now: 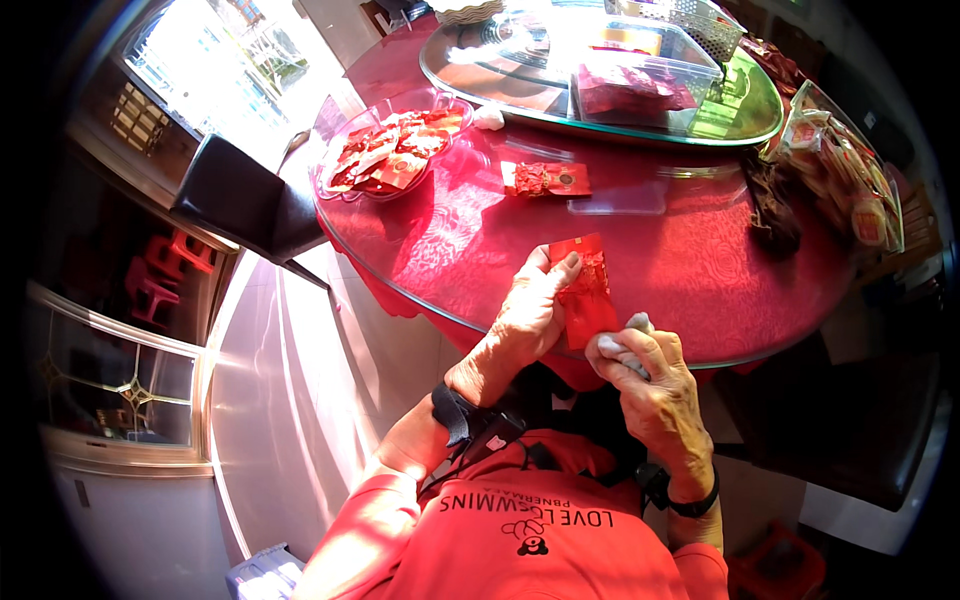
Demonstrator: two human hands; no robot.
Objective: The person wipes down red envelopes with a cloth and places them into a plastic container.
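My left hand is closed on the upper left edge of a shiny red packet, its thumb lying over the front. The packet is held upright just in front of the table edge. My right hand is closed around a crumpled white cloth, which rests against the packet's lower right corner. Whether the right fingers also pinch the packet is hidden by the cloth. Farther off on the table lies another red packet. A pink translucent bowl heaped with similar packets stands at the far left.
The round table has a red cloth under a glassy cover. A glass turntable carries a clear plastic box. A clear lid lies near the middle. A filled plastic bag sits at the right; a dark chair stands left.
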